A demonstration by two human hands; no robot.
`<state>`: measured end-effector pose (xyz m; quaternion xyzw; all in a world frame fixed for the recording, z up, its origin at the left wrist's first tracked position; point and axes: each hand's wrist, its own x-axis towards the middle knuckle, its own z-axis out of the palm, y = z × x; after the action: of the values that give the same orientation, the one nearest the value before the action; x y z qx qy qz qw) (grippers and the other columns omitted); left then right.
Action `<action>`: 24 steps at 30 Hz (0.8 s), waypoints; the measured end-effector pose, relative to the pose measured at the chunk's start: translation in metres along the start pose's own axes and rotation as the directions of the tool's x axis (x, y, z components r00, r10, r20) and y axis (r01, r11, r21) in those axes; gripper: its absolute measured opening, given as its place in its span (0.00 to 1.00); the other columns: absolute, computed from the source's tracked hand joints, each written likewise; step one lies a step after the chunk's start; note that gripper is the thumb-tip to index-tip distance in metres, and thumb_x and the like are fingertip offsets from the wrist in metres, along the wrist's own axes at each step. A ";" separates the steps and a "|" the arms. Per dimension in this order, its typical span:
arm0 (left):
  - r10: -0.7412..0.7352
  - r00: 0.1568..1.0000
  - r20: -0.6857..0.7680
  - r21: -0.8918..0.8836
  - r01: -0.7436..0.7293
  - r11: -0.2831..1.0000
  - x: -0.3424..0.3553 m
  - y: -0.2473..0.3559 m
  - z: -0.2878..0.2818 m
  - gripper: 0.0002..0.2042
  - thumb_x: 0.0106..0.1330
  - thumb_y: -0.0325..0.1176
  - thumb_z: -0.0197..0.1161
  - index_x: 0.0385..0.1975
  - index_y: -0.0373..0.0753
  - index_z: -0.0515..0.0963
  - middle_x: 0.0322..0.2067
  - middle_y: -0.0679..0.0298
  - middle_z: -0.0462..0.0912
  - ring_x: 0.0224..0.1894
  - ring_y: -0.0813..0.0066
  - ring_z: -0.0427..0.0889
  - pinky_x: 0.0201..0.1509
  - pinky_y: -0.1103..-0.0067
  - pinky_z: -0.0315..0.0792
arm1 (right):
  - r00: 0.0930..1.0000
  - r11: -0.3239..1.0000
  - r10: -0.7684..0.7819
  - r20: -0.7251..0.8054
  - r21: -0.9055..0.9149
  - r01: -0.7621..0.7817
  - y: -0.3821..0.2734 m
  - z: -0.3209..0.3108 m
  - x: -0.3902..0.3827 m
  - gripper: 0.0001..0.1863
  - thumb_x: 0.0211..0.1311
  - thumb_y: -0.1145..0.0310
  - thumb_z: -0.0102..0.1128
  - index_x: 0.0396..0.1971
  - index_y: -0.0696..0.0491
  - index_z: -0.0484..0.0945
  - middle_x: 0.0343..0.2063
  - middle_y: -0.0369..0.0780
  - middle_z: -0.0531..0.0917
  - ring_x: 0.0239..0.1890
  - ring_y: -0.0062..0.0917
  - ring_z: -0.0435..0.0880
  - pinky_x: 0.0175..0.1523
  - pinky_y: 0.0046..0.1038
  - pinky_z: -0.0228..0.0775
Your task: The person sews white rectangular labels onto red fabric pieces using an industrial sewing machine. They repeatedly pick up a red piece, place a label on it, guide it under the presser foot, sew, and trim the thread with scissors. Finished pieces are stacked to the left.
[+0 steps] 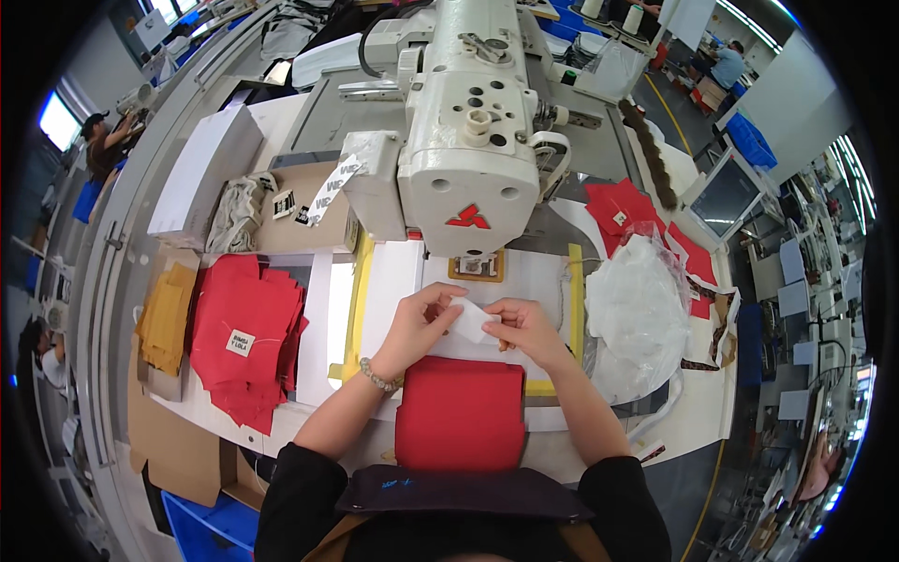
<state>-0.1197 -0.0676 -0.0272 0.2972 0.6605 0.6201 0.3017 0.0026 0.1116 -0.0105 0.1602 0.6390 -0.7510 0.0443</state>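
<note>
Just below the sewing machine head [468,187], my left hand [421,328] pinches a small white piece [473,320] by its left side, thumb and fingers together. My right hand [524,330] grips the same piece from the right, thumb on top. Whether it is paper or fabric, I cannot tell. Behind it is a small yellow-framed plate [476,265] under the needle area, partly hidden by the head. A stack of red fabric pieces [459,417] lies between my forearms, in front of my hands.
Red labelled pieces [239,375] and yellow pieces [164,318] lie left; bagged white material [632,318] and more red pieces [613,201] lie right. A white box [201,173], cardboard tray [309,239] and screen [726,197] surround the machine. Co-workers [101,150] sit beyond. A blue bin [206,515] stands lower left.
</note>
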 end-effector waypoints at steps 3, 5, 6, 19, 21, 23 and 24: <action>-0.033 0.999 0.006 -0.045 0.033 0.998 -0.001 0.000 0.000 0.12 0.67 0.26 0.63 0.49 0.38 0.78 0.28 0.75 0.72 0.28 0.91 0.71 0.31 0.88 0.73 | 1.000 1.000 0.016 0.013 -0.002 -0.016 0.009 -0.007 0.000 0.06 0.63 0.70 0.64 0.37 0.57 0.82 0.21 0.30 0.79 0.19 0.09 0.73 0.25 0.14 0.62; -0.038 0.999 0.024 -0.048 0.039 0.998 -0.002 -0.001 -0.002 0.12 0.66 0.27 0.63 0.49 0.37 0.78 0.28 0.75 0.72 0.28 0.91 0.71 0.31 0.89 0.72 | 0.999 1.000 0.011 -0.031 -0.005 -0.011 0.009 -0.005 0.000 0.05 0.63 0.71 0.64 0.34 0.57 0.81 0.20 0.31 0.79 0.18 0.09 0.72 0.23 0.14 0.61; -0.010 1.000 0.024 -0.029 0.011 1.000 -0.002 -0.001 -0.002 0.12 0.66 0.27 0.64 0.48 0.37 0.78 0.27 0.75 0.72 0.27 0.90 0.70 0.31 0.88 0.71 | 0.999 1.000 0.006 -0.049 -0.014 -0.007 0.009 -0.006 0.000 0.05 0.63 0.71 0.64 0.34 0.57 0.81 0.20 0.31 0.79 0.18 0.09 0.72 0.23 0.14 0.62; 0.062 0.997 0.048 0.346 -0.075 0.935 -0.008 0.005 -0.009 0.06 0.61 0.29 0.68 0.34 0.35 0.82 0.25 0.65 0.80 0.23 0.82 0.73 0.31 0.83 0.71 | 0.978 0.994 0.006 -0.209 -0.104 -0.028 -0.001 -0.030 -0.006 0.07 0.59 0.72 0.69 0.27 0.58 0.81 0.20 0.31 0.78 0.21 0.08 0.70 0.22 0.13 0.60; 0.201 0.979 0.028 0.421 -0.194 0.886 -0.011 0.017 -0.003 0.06 0.61 0.29 0.68 0.33 0.34 0.82 0.25 0.63 0.81 0.23 0.80 0.75 0.30 0.82 0.72 | 0.964 0.995 -0.092 -0.251 -0.051 0.082 0.001 -0.026 -0.005 0.06 0.59 0.73 0.68 0.27 0.58 0.81 0.20 0.30 0.78 0.22 0.08 0.70 0.25 0.14 0.59; 0.313 0.948 -0.050 0.404 -0.268 0.875 -0.009 0.032 0.008 0.06 0.61 0.29 0.68 0.33 0.34 0.82 0.25 0.62 0.82 0.23 0.77 0.78 0.30 0.81 0.73 | 0.957 0.990 -0.139 -0.253 -0.020 0.139 0.000 -0.017 -0.004 0.04 0.59 0.74 0.68 0.28 0.57 0.81 0.21 0.30 0.78 0.23 0.08 0.69 0.26 0.14 0.57; 0.166 0.986 -0.012 0.329 -0.152 0.932 -0.007 0.034 0.008 0.05 0.61 0.28 0.67 0.33 0.34 0.83 0.26 0.62 0.83 0.25 0.76 0.80 0.31 0.81 0.74 | 0.963 0.990 -0.139 -0.230 -0.013 0.140 -0.002 -0.011 -0.005 0.04 0.59 0.74 0.67 0.28 0.57 0.81 0.22 0.29 0.78 0.23 0.07 0.69 0.26 0.13 0.55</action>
<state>-0.1080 -0.0662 0.0070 0.3831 0.7337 0.5303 0.1839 0.0084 0.1220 -0.0086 0.2009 0.6482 -0.7298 -0.0833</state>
